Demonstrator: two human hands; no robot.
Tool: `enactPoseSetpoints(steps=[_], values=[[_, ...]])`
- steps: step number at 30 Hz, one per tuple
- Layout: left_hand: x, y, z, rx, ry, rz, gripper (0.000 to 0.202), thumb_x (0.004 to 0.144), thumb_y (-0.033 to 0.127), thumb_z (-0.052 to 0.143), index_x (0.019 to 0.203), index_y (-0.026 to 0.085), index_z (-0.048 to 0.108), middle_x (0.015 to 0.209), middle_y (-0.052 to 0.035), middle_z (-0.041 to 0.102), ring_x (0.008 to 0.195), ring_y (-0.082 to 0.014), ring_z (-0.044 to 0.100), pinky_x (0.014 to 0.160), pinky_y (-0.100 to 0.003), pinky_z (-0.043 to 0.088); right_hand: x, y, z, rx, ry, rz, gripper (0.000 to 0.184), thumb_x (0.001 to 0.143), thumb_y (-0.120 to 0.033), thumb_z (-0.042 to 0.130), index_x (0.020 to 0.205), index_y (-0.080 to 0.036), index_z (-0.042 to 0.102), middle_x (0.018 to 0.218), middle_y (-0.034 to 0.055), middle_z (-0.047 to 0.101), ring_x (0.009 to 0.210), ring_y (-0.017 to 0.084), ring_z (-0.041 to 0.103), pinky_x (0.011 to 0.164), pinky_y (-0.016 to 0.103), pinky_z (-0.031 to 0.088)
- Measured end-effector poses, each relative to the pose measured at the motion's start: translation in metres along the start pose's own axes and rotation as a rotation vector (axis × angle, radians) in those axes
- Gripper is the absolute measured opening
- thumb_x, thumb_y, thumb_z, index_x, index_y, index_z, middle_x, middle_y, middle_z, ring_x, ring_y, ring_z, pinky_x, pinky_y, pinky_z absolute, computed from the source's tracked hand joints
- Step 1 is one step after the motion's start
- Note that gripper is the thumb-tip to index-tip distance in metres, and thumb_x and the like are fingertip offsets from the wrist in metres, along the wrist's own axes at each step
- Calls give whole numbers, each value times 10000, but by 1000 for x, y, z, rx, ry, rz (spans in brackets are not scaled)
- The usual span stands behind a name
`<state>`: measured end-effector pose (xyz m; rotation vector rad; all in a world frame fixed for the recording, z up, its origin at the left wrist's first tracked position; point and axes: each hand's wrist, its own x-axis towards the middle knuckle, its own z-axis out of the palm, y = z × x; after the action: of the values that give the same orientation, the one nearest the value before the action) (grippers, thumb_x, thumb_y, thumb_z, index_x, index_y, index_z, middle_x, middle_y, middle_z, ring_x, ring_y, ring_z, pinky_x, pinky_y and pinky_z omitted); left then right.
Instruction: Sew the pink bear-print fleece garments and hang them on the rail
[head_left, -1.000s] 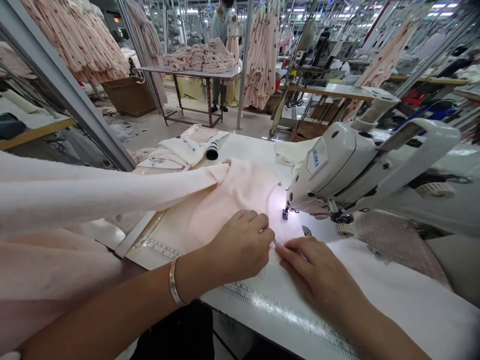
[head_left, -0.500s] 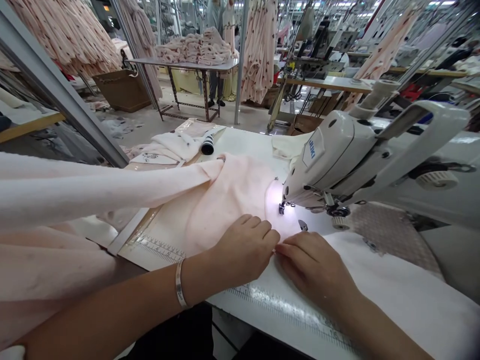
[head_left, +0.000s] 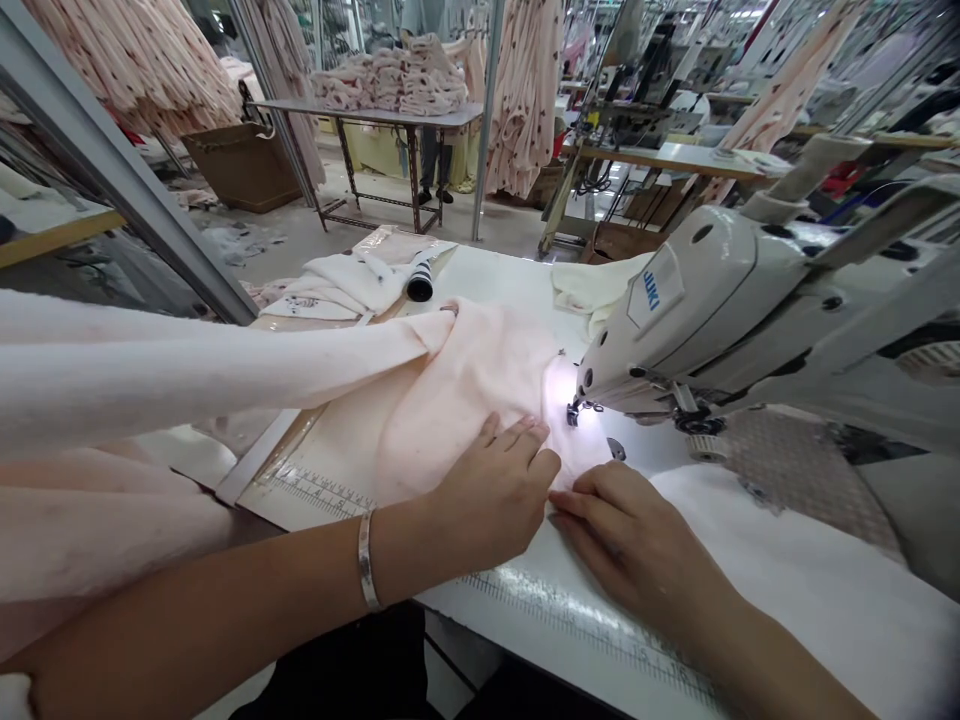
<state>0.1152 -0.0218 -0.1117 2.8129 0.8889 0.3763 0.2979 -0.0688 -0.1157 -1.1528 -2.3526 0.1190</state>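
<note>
A pale pink fleece fabric piece (head_left: 457, 400) lies on the machine bed, its curved right edge beside the lit presser foot (head_left: 574, 412) of a white JUKI sewing machine (head_left: 697, 290). On the fabric's near part rests my left hand (head_left: 495, 495), index finger bent down at the edge and the other fingers lying forward on the cloth; its thumb is hidden. My right hand (head_left: 637, 530) pinches the near corner of the fabric between thumb and fingers, just right of the left hand. Both are a little in front of the presser foot.
A striped black-and-white cone (head_left: 420, 282) stands behind the fabric, near folded white pieces (head_left: 349, 285). Pink cloth (head_left: 150, 385) drapes in from the left. Printed rulers (head_left: 555, 605) run along the table's front edge. A metal post (head_left: 135, 160) slants at left.
My left hand's fingers have uncurled somewhat and reach further forward on the fabric. My right hand stays at the corner. The view has shifted slightly, with the machine now further right.
</note>
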Motion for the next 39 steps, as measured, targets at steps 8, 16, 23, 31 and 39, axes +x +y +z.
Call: enactPoseSetpoints(steps=[8, 16, 23, 31, 39], values=[[18, -18, 2, -103, 41, 17, 206, 846, 191, 429, 1028, 134, 506, 1309, -129, 480, 1269, -259, 392, 1092, -465, 278, -15, 42, -14, -224, -35, 123, 194, 911, -280, 498, 1062, -212, 598, 1092, 60, 624, 914, 195, 605, 749, 344, 482], [56, -39, -1, -203, 5, 33, 153, 756, 178, 489, 907, 156, 477, 971, -61, 539, 916, -194, 516, 887, -356, 427, -10, 56, -21, -409, 38, -14, 174, 910, -226, 491, 1028, -195, 615, 1016, 51, 672, 852, 193, 648, 795, 347, 468], [57, -41, -2, -206, 13, 51, 76, 828, 186, 457, 897, 160, 472, 970, -53, 547, 943, -181, 520, 893, -329, 423, -9, 46, -18, -195, -75, 0, 93, 900, -187, 508, 890, -184, 601, 891, 42, 637, 866, 177, 606, 784, 328, 474], [53, -38, 2, -186, 38, 91, 94, 856, 164, 424, 911, 147, 498, 1021, -72, 551, 1005, -194, 518, 936, -354, 409, 1, 37, -6, -104, -23, 40, 196, 887, -196, 536, 1074, -176, 591, 945, 76, 600, 906, 196, 554, 752, 328, 480], [64, -53, 4, -251, 36, 114, 198, 807, 210, 503, 982, 142, 439, 923, -70, 556, 920, -213, 536, 784, -330, 469, 15, 41, 1, -99, -98, 154, 185, 932, -265, 446, 824, -197, 580, 791, 40, 532, 722, 165, 508, 657, 322, 444]])
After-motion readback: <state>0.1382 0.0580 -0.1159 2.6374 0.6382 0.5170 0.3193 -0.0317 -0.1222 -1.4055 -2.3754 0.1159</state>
